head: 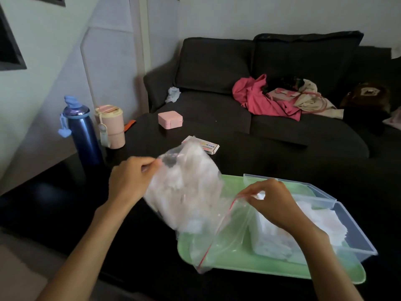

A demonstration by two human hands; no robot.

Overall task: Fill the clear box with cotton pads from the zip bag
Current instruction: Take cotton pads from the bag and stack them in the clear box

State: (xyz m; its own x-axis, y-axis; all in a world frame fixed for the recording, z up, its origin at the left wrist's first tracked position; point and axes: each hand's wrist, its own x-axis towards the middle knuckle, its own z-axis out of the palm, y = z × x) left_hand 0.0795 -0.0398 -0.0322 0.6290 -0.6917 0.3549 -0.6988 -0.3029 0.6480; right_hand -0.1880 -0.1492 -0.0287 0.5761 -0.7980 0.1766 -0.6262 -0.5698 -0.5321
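A clear zip bag [191,192] with a red zip line holds white cotton pads and is lifted and tilted over the green tray [238,263]. My left hand [130,181] pinches the bag's closed bottom end, raised at the left. My right hand [271,203] grips the bag's open zip edge, low and close to the clear box [347,231]. The clear box sits on the tray at the right with its hinged lid open behind it. White cotton pads [321,220] lie inside the box, partly hidden by my right hand and wrist.
On the dark table stand a blue bottle [84,135] and a pink cup [111,127] at the left. A pink case [170,119] and a small white carton [210,146] lie farther back. A dark sofa [282,94] with clothes sits behind.
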